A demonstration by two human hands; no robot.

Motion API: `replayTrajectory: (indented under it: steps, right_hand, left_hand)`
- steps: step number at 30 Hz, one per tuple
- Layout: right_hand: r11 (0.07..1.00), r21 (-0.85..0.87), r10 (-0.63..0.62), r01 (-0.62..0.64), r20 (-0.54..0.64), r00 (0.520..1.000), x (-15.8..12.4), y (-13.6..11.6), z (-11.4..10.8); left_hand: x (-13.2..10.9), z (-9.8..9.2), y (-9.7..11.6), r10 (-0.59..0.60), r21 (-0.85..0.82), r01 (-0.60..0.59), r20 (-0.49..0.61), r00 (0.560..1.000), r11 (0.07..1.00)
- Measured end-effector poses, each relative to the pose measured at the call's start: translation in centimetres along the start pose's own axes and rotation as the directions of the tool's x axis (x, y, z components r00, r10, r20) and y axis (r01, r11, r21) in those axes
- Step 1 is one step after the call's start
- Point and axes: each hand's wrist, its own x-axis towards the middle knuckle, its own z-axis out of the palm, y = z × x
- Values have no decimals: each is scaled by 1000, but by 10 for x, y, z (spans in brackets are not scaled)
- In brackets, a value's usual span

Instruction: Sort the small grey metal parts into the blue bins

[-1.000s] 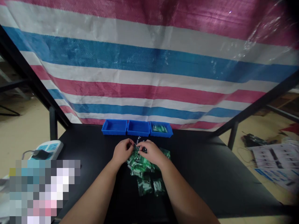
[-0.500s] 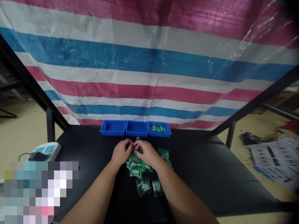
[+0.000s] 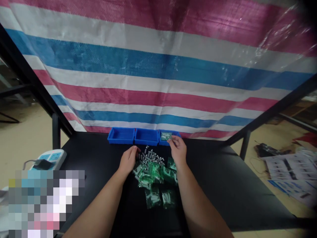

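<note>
My right hand (image 3: pixel 178 150) reaches to the right blue bin (image 3: pixel 170 143), its fingers pinched on a small clear green bag (image 3: pixel 166 136) at the bin's opening. Beside the heap of loose, small silvery metal pieces (image 3: pixel 152 157) rests my left hand (image 3: pixel 128 161), fingers curled together; whatever they hold, if anything, is hidden. Just nearer to me lies a pile of green plastic bags (image 3: pixel 151 173) with pale, rod-like pieces inside. Two more filled bags, a left one (image 3: pixel 153 197) and a right one (image 3: pixel 168 198), lie apart at the front.
A middle blue bin (image 3: pixel 146 143) and a left blue bin (image 3: pixel 121 142) stand in the same row on the black table (image 3: pixel 218 185). A white power strip (image 3: pixel 58 158) with a plug sits at the left edge. Behind hangs a striped tarp (image 3: pixel 148 84).
My right hand has moved right and away from me, from beside my left hand to the right bin, with a bag at its fingers. The loose metal pieces are now uncovered. My left hand stays nearly in place.
</note>
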Motion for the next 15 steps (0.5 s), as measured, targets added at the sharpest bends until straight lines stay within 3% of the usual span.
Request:
replayTrajectory:
  steps: [5, 8, 10, 12, 15]
  right_hand:
    - [969, -246, -16, 29, 55, 998, 6, 21, -11]
    - [923, -348, -133, 164, 113, 985, 0, 8, -10]
    - [877, -388, -195, 282, 250, 948, -6, -9, -7]
    - [851, -349, -198, 393, 480, 855, -16, -26, -2]
    - [824, -295, -114, 483, 749, 652, -32, -46, 8]
  left_hand:
    - [-1, -1, 2, -5, 22, 4, 34, 999, 1000]
    - [-1, -1, 1, -9, 35, 7, 42, 999, 999]
    - [0, -1, 1, -17, 39, 15, 42, 999, 999]
    - [0, -1, 2, -19, 50, 17, 43, 999, 999]
    - [0, -2, 3, -13, 75, 9, 50, 999, 997]
